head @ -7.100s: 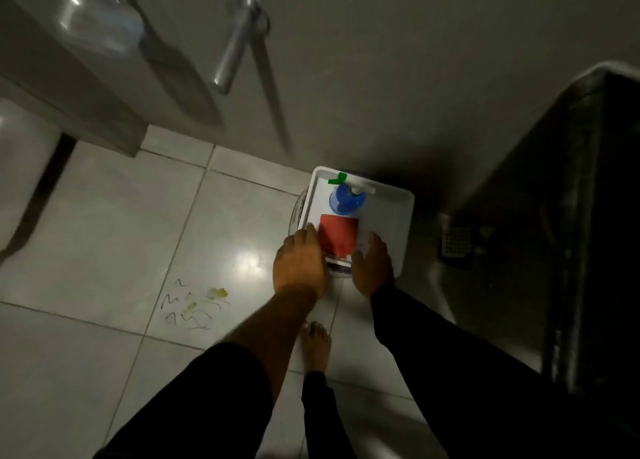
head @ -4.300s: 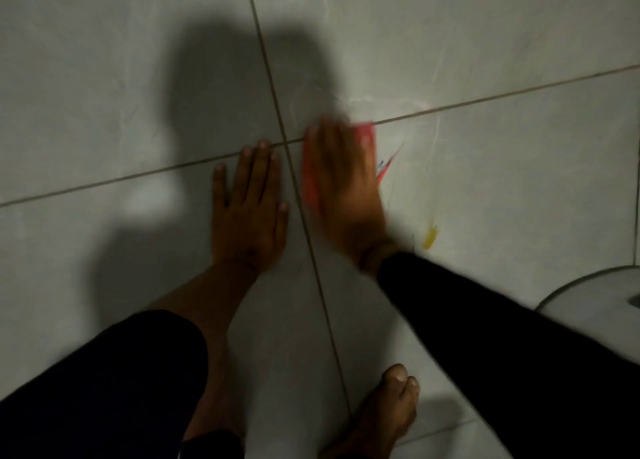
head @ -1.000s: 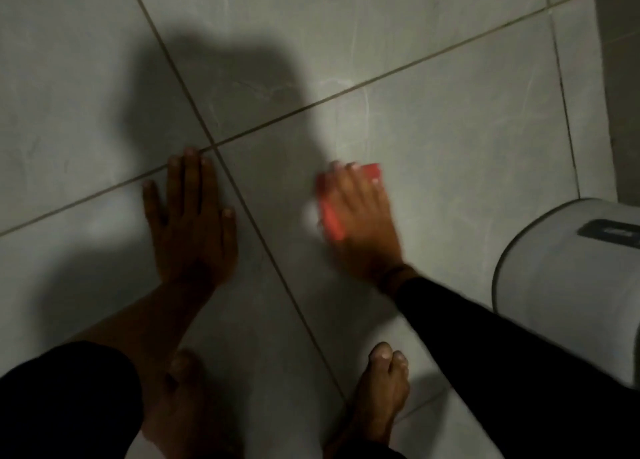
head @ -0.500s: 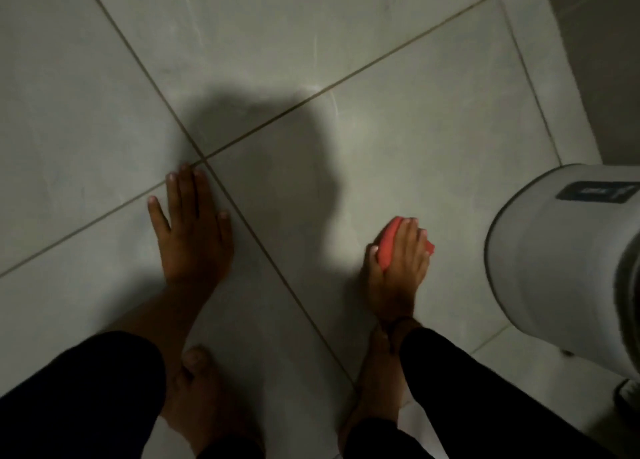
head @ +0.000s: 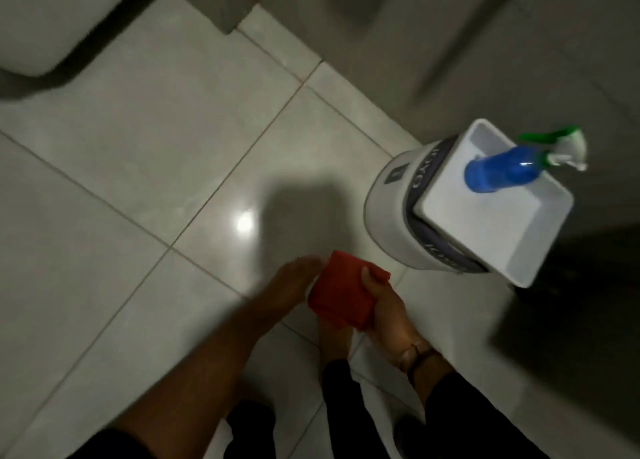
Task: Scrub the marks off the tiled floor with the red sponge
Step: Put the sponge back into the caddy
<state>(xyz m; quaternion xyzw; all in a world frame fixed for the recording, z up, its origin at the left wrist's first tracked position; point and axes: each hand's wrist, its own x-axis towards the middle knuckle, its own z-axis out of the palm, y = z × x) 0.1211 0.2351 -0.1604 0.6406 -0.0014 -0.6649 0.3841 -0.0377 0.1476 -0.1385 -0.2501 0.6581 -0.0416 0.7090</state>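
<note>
The red sponge [head: 341, 290] is lifted off the pale tiled floor [head: 138, 139], low in the middle of the head view. My right hand [head: 384, 306] grips its right side, thumb on top. My left hand [head: 291, 282] touches its left edge, fingers blurred; whether it grips is unclear. No marks show on the tiles around the hands.
A white tray [head: 512, 247] holding a blue spray bottle [head: 502, 172] with a green and white trigger rests on a round white bin [head: 384, 212] to the right. A grey wall runs behind it. A dark fixture [head: 571, 302] fills the right edge. My bare foot [head: 334, 337] is under the sponge.
My right hand has lifted the sponge off the floor. My left hand has left the tile and come up to the sponge. The view has swung toward the bin and tray.
</note>
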